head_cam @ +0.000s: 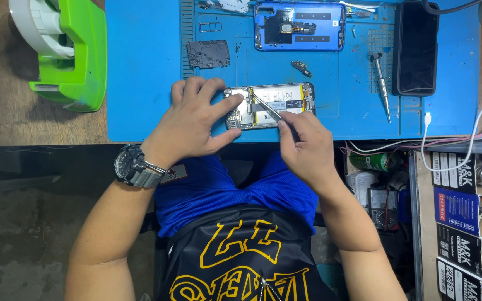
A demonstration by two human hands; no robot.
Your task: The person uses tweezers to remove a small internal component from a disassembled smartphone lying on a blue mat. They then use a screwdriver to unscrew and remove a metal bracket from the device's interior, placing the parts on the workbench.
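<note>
Head view looks straight down on a wooden counter [6,120] with a blue work mat [140,83] laid over it. At the far left stands a green tape dispenser [73,56] with a white roll on top. On the mat, left of centre, lies a small dark cover plate [208,53].

The left hand [191,125], with a grey wristwatch [135,166] on its wrist, rests on the left end of the opened phone [269,106]; its fingers [230,105] are spread and press down on the frame, thumb against the near edge. The opened phone lies flat near the front edge of the mat, back removed, its white battery and circuit board showing.

The right hand [305,147] comes in from the near side, its fingers pinched narrowly around thin metal tweezers [268,108] whose tip slants up and left into the phone's board area, beside the battery.

Behind the phone, at the mat's far edge, lies a blue phone back cover [299,25], inside face up. A small loose part [302,68] sits between cover and phone. Further right lies a precision screwdriver [382,83], and beside it a second phone [415,47] with a dark screen. A white cable [464,147] trails off the right edge, above stacked cardboard boxes [458,217].
</note>
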